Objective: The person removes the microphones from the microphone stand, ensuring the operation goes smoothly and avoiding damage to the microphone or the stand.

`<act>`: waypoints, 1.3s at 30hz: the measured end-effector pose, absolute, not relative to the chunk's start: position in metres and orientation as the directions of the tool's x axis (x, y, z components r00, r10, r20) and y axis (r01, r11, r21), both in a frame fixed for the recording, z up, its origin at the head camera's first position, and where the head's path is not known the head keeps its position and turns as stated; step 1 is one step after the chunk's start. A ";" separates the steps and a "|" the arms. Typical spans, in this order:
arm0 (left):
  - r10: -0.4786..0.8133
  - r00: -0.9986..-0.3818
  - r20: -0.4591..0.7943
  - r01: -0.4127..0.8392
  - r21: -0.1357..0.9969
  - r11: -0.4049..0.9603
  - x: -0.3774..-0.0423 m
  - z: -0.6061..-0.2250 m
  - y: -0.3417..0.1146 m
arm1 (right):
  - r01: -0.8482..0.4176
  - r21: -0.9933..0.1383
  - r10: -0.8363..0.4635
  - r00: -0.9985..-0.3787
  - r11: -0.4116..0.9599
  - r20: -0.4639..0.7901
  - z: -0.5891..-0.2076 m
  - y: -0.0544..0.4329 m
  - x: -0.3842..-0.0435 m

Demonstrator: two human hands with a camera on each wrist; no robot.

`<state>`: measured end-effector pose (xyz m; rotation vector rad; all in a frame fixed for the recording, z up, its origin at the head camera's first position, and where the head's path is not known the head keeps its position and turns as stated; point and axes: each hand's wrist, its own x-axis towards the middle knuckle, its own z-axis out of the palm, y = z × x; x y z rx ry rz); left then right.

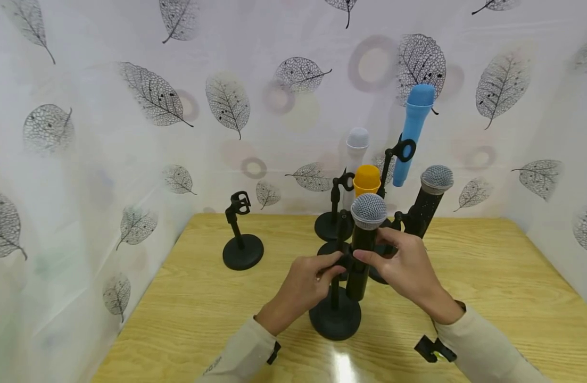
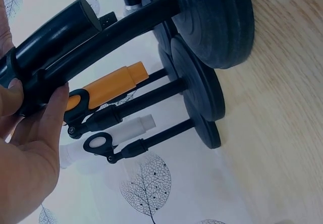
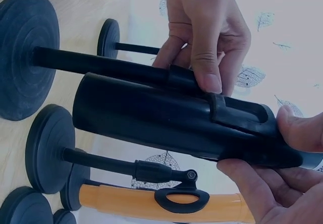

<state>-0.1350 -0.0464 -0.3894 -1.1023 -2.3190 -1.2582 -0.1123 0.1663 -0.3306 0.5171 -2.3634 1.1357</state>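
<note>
A black microphone with a silver mesh head sits slightly tilted in the clip of the nearest desk stand. My right hand holds its body between thumb and fingers, just below the mesh head. On the other side, my left hand pinches the top of the stand, at the joint under the clip. In the right wrist view the clip wraps round the microphone body, and the left thumb presses by the clip's base. The stand's round base is on the wooden table.
Close behind stand an orange microphone, a white microphone, a blue microphone and another black microphone, each on a stand. A stand with a bare clip is at the left. Leaf-patterned cloth lines the table's back.
</note>
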 end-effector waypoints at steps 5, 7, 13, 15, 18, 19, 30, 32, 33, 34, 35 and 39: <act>0.492 -0.670 0.556 0.735 0.591 0.332 -0.134 -0.389 -0.046 | -0.504 -0.629 -0.127 -0.829 0.592 0.545 -0.330 0.166 -0.112; 0.493 -0.666 0.559 0.738 0.588 0.331 -0.134 -0.389 -0.046 | -0.499 -0.627 -0.124 -0.831 0.598 0.543 -0.329 0.166 -0.112; 0.495 -0.678 0.544 0.725 0.606 0.328 -0.135 -0.390 -0.046 | -0.489 -0.632 -0.119 -0.837 0.601 0.534 -0.329 0.166 -0.111; 0.494 -0.682 0.539 0.721 0.610 0.329 -0.134 -0.389 -0.046 | -0.492 -0.633 -0.120 -0.836 0.598 0.536 -0.329 0.165 -0.111; 0.497 -0.677 0.543 0.725 0.605 0.329 -0.133 -0.388 -0.046 | -0.498 -0.628 -0.123 -0.831 0.598 0.542 -0.329 0.165 -0.111; 0.498 -0.676 0.543 0.727 0.601 0.331 -0.133 -0.387 -0.046 | -0.499 -0.626 -0.123 -0.830 0.600 0.544 -0.329 0.165 -0.111; 0.496 -0.657 0.567 0.748 0.570 0.339 -0.133 -0.387 -0.044 | -0.474 -0.627 -0.118 -0.845 0.618 0.522 -0.326 0.164 -0.111; 0.496 -0.660 0.564 0.746 0.573 0.340 -0.133 -0.386 -0.044 | -0.469 -0.627 -0.119 -0.848 0.621 0.516 -0.325 0.164 -0.111; 0.496 -0.659 0.565 0.746 0.573 0.339 -0.133 -0.386 -0.044 | -0.467 -0.627 -0.120 -0.849 0.623 0.514 -0.324 0.164 -0.111; 0.497 -0.661 0.562 0.745 0.574 0.341 -0.133 -0.386 -0.044 | -0.462 -0.630 -0.118 -0.853 0.624 0.509 -0.323 0.164 -0.111; 0.497 -0.663 0.560 0.742 0.575 0.344 -0.133 -0.386 -0.044 | -0.461 -0.629 -0.118 -0.853 0.626 0.508 -0.323 0.164 -0.112; 0.491 -0.665 0.564 0.742 0.576 0.343 -0.133 -0.386 -0.045 | -0.455 -0.641 -0.129 -0.863 0.619 0.488 -0.320 0.163 -0.112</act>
